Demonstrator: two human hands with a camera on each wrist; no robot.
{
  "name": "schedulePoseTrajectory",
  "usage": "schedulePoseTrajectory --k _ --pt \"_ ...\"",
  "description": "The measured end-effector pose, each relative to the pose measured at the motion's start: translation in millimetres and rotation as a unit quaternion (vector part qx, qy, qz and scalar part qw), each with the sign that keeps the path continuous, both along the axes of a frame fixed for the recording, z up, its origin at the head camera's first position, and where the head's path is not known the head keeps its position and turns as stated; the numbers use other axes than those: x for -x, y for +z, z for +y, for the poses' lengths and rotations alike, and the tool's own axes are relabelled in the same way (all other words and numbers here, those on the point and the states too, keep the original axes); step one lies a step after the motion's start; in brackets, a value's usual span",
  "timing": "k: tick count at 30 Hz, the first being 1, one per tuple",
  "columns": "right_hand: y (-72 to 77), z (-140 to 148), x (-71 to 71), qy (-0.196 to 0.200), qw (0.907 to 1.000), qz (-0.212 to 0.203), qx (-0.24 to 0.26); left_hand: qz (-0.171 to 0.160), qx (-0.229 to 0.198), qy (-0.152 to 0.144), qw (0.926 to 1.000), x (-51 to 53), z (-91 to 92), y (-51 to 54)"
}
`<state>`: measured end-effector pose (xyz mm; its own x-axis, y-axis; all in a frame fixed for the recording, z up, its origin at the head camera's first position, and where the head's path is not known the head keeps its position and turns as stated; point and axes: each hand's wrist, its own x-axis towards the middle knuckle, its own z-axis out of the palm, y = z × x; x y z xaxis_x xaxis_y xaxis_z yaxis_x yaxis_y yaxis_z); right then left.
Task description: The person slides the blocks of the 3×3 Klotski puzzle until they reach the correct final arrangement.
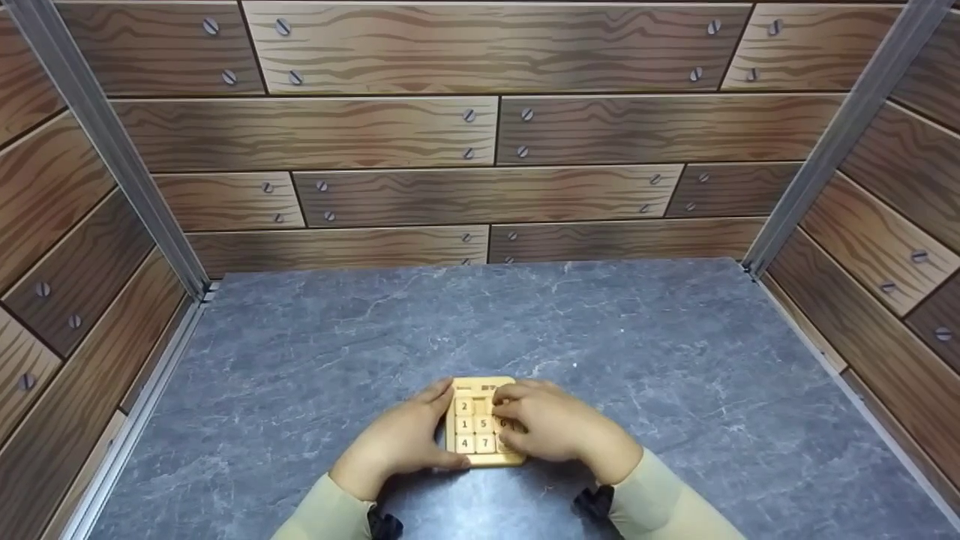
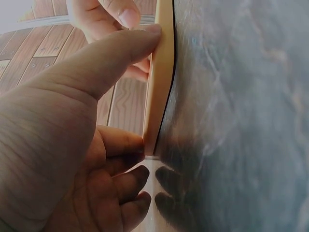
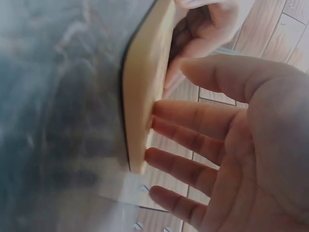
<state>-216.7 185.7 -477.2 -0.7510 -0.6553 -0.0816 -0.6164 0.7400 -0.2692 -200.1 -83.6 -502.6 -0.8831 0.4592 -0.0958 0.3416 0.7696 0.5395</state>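
A pale wooden number sliding puzzle (image 1: 474, 459) lies on the dark tabletop. Tiles marked 2, 1, 5, 4 and 7 show, with part of a 6, and a gap sits right of the 2. My left hand (image 1: 405, 431) holds the frame by its left side, thumb (image 2: 140, 41) at the near edge and a finger at the far corner. Over the right column, my right hand (image 1: 551, 420) rests fingertips on the tiles and hides several of them. In the right wrist view its fingers (image 3: 193, 116) are fairly straight, touching the puzzle's face, with the thumb apart.
Grey marbled tabletop (image 1: 480, 322) spreads around the puzzle. Wood-patterned walls (image 1: 390, 135) stand at the back and both sides, with metal posts (image 1: 112, 150) in the corners. Black bands (image 1: 594, 501) are on both wrists.
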Motion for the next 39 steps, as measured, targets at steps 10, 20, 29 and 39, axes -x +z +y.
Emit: schedulePoseTrajectory --k 10,20,29,39 --pt "2.7 2.7 -0.4 -0.015 0.9999 0.009 -0.002 -0.002 0.001 0.0 1.0 -0.4 -1.2 0.2" --pt "-11.8 -8.3 -3.5 0.013 0.9996 -0.014 0.021 -0.001 0.0 0.0 1.0 -1.0 -3.0 -1.2" --pt "-13.1 -8.0 -5.2 0.027 0.9983 -0.052 0.001 0.001 0.002 -0.005 1.0 1.9 -0.8 -1.6" --pt "-5.7 -5.3 -5.6 0.007 0.999 -0.044 -0.007 -0.003 0.003 -0.006 1.0 2.8 -1.1 -4.4"
